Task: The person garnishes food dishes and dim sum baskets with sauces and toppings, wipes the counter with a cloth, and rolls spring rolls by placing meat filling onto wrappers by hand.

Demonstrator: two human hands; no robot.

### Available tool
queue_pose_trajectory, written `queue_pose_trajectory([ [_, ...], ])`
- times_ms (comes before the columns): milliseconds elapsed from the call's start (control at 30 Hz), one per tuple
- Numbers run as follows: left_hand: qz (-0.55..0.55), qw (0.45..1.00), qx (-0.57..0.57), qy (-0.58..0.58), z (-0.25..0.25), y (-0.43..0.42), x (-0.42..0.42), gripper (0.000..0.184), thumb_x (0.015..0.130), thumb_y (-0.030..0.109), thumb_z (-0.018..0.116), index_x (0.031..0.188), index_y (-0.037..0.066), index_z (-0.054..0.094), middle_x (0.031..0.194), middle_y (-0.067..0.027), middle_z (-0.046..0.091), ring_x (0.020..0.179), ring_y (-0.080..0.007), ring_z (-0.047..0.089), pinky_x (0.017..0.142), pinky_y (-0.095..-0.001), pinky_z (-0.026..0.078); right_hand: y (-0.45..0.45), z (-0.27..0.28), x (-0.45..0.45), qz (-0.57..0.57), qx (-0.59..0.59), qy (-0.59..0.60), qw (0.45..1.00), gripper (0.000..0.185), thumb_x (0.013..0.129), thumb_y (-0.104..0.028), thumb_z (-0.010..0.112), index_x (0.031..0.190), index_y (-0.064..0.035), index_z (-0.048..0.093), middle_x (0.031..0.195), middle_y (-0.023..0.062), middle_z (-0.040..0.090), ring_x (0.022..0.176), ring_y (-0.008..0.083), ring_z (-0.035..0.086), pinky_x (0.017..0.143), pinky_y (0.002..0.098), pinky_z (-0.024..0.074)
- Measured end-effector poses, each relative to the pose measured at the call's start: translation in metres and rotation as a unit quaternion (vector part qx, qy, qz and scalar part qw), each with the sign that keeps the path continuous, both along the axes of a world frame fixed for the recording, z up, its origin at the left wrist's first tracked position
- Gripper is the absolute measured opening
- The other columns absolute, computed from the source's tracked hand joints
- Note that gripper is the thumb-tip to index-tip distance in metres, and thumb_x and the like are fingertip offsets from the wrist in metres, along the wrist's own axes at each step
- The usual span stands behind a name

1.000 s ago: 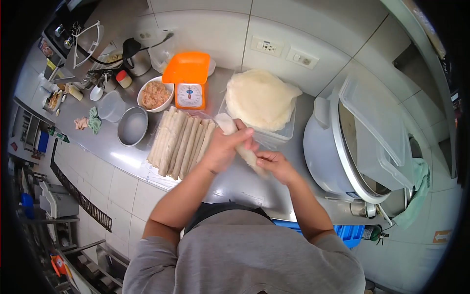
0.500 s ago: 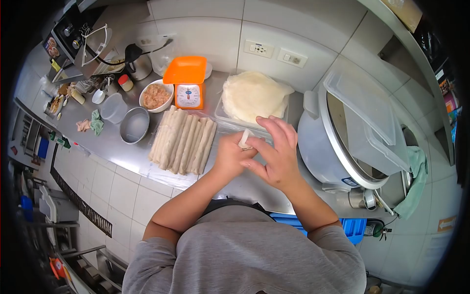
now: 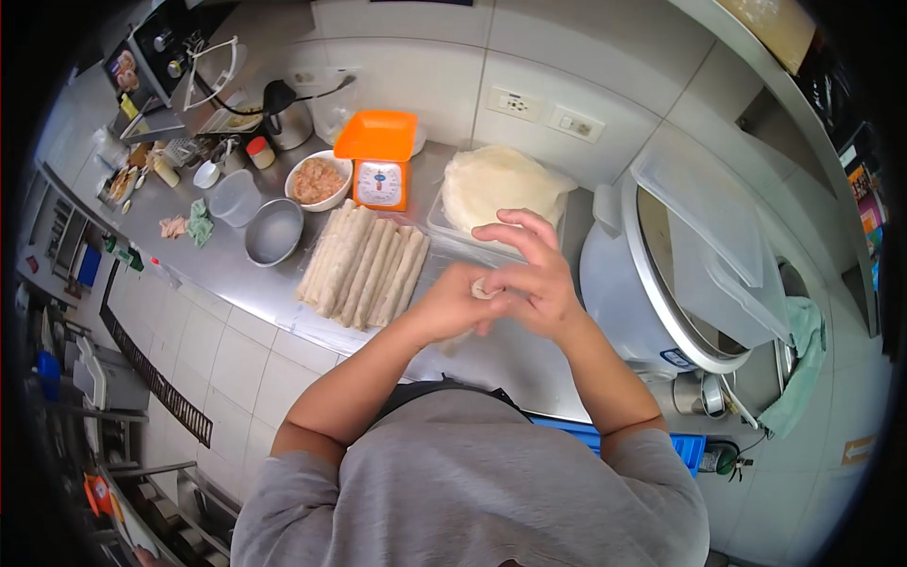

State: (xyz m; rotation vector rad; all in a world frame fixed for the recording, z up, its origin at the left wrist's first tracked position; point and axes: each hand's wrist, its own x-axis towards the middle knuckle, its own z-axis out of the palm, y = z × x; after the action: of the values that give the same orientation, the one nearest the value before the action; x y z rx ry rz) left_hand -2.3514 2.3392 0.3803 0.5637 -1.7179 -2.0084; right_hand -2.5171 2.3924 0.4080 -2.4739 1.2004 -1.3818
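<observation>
My left hand (image 3: 455,304) is wrapped around a long pale roll (image 3: 455,343) of thin wrapper, held low in front of my body. Its lower end shows beneath the fist, and its upper end pokes out between my hands. My right hand (image 3: 537,282) pinches that upper end with thumb and index finger while its other fingers stretch away. Left of my hands, several similar rolls (image 3: 364,269) lie side by side in a stack on clear plastic film. Behind my right hand, pale thin wrapper sheets (image 3: 505,184) are piled in a clear shallow tray (image 3: 436,219).
An orange kitchen scale (image 3: 382,184) stands by a white bowl of pinkish minced filling (image 3: 316,181). Nearer are a metal bowl (image 3: 274,232) and a plastic tub (image 3: 234,198). On the right, a big round cooker (image 3: 619,274) carries clear plastic boxes (image 3: 699,213).
My right thumb and fingers have closed in on the roll's upper end, which stuck up more before. The roll's lower end now shows below my left hand. The view has shifted slightly.
</observation>
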Motion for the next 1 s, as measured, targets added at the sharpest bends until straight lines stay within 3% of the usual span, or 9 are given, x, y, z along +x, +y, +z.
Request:
queue_pose_trajectory([
  [33,0.004,1.0,0.015,0.01,0.001,0.001,0.002,0.026,0.08,0.019,0.073,0.065,0.005,0.057,0.056,-0.0013,0.055,0.049,-0.0087,0.053,0.048,-0.0248,0.042,0.0,0.001,0.004,-0.013,-0.028,0.062,0.998,0.029,0.086,-0.037,0.063,0.083,-0.0088,0.07,0.124,0.011,0.057,0.122,0.0318,0.043,0.104,0.0441,0.0316],
  [133,0.012,0.997,0.049,0.052,0.007,-0.001,0.003,0.025,0.081,0.015,0.071,0.064,0.005,0.055,0.054,-0.002,0.055,0.05,-0.0086,0.053,0.049,-0.0244,0.042,0.003,-0.005,0.011,-0.013,0.008,-0.227,0.974,0.032,0.085,-0.041,0.062,0.083,-0.0102,0.07,0.127,0.0139,0.055,0.122,0.0332,0.043,0.104,0.045,0.0312],
  [233,0.019,0.994,0.053,0.09,0.008,-0.002,0.005,0.023,0.081,0.012,0.069,0.064,0.006,0.055,0.054,-0.0024,0.055,0.05,-0.009,0.054,0.049,-0.0242,0.042,0.005,-0.016,0.015,0.005,0.027,-0.238,0.971,0.036,0.085,-0.045,0.061,0.085,-0.0109,0.071,0.13,0.0164,0.052,0.122,0.0342,0.042,0.104,0.0454,0.0309],
  [533,-0.031,0.997,-0.004,0.064,-0.006,0.0,0.002,0.01,0.077,0.011,0.07,0.079,0.002,0.065,0.064,-0.0036,0.06,0.056,-0.0097,0.057,0.051,-0.0242,0.044,-0.001,0.02,0.013,-0.008,-0.07,0.114,0.991,0.04,0.081,-0.054,0.061,0.086,-0.0151,0.07,0.125,0.0135,0.058,0.122,0.0368,0.042,0.103,0.0479,0.0311],
  [600,-0.021,0.999,-0.011,0.046,-0.002,-0.001,0.005,0.011,0.077,0.012,0.07,0.081,0.002,0.065,0.062,-0.003,0.059,0.053,-0.0095,0.055,0.05,-0.024,0.043,-0.003,0.019,0.008,-0.013,-0.072,0.125,0.989,0.044,0.082,-0.058,0.058,0.09,-0.0172,0.072,0.127,0.0138,0.057,0.121,0.0369,0.043,0.102,0.0489,0.032],
  [667,-0.016,0.993,0.062,0.1,0.017,0.001,0.012,0.012,0.078,0.013,0.068,0.082,0.002,0.065,0.059,-0.0028,0.056,0.05,-0.0092,0.052,0.048,-0.024,0.042,0.009,0.02,0.013,-0.054,-0.063,0.009,0.997,0.049,0.085,-0.062,0.052,0.096,-0.019,0.073,0.126,0.0144,0.057,0.12,0.0374,0.044,0.101,0.0487,0.0333],
  [733,-0.003,0.99,0.059,0.13,0.011,-0.002,0.011,0.012,0.08,0.014,0.067,0.08,0.002,0.065,0.057,-0.0026,0.055,0.047,-0.009,0.05,0.044,-0.0235,0.04,0.017,0.021,0.02,-0.083,-0.099,0.052,0.99,0.054,0.087,-0.064,0.046,0.101,-0.0193,0.073,0.123,0.0148,0.059,0.118,0.0381,0.046,0.1,0.048,0.034],
  [1000,-0.013,0.993,0.009,0.114,0.008,0.002,0.012,0.009,0.078,0.01,0.062,0.076,0.001,0.065,0.056,-0.0041,0.055,0.047,-0.0093,0.05,0.043,-0.0239,0.039,0.004,0.03,0.031,-0.046,-0.072,0.112,0.99,0.052,0.08,-0.062,0.058,0.085,-0.011,0.069,0.124,0.0147,0.06,0.123,0.0402,0.042,0.102,0.0525,0.0295],
])
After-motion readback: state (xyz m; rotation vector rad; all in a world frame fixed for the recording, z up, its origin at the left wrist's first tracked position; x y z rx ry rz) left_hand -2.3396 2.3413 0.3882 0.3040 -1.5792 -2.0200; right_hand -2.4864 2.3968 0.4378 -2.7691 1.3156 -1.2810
